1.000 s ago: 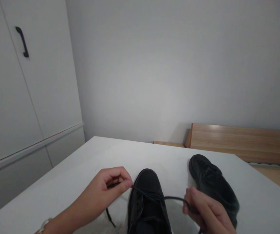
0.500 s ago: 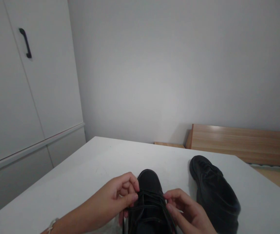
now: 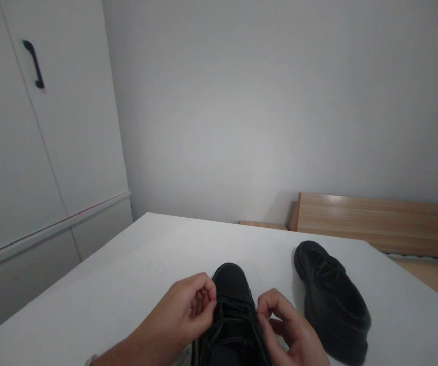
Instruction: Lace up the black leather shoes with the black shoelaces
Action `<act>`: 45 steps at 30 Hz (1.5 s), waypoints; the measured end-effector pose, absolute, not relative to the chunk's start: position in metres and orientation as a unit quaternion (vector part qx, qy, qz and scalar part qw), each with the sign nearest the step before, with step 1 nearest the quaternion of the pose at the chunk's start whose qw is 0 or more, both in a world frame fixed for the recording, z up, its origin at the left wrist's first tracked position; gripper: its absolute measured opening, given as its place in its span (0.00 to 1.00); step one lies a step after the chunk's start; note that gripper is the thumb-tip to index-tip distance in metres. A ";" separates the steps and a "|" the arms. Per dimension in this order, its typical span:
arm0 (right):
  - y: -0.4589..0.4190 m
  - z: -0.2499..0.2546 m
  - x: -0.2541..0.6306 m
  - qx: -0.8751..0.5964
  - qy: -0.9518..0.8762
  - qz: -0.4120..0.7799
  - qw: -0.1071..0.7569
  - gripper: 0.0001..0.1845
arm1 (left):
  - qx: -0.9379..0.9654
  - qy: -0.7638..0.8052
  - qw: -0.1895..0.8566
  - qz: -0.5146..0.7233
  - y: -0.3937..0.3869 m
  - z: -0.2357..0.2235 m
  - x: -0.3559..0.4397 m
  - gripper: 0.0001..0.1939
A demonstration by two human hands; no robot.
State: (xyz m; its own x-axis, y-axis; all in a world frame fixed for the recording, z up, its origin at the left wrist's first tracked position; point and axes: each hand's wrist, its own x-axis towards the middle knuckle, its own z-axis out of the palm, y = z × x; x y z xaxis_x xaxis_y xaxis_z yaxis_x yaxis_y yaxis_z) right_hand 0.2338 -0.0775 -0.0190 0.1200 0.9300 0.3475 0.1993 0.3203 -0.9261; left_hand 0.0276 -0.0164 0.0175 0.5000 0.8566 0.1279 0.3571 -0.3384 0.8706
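A black lace-up shoe (image 3: 231, 279) stands on the white table in front of me, toe pointing away and its heel end cut off by the frame's lower edge. Black shoelaces (image 3: 236, 320) cross over its tongue. At the shoe's left side my left hand (image 3: 192, 307) is closed, thumb and forefinger pinching the lace by the front eyelets. My right hand (image 3: 289, 325) pinches the lace on the opposite side, its fingertips against the shoe's edge. Farther right lies a second black shoe (image 3: 335, 300), turned at an angle, touched by neither hand.
The white table (image 3: 158, 254) spreads out beneath both shoes. On the left stands a white cabinet (image 3: 77, 127) with a black handle (image 3: 34, 63). A wooden board (image 3: 375, 221) is behind the table at the right, against the grey wall (image 3: 222, 101).
My left hand's fingers have curled in more tightly, and the lace strand that stretched from them across the shoe no longer shows there. The right hand has risen slightly along the shoe's side.
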 end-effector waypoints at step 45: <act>-0.069 0.000 0.261 -0.409 -0.417 0.551 0.596 0.24 | 0.653 0.348 0.563 0.368 -0.005 0.036 0.004 0.17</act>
State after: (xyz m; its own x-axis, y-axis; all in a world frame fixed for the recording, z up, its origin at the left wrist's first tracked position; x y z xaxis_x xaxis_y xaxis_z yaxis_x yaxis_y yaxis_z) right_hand 0.2611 -0.0693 -0.0002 0.0456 0.9979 0.0465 -0.3160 0.0585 -0.9470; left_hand 0.0044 -0.0048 0.0363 0.4865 0.8691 0.0894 0.0405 -0.1246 0.9914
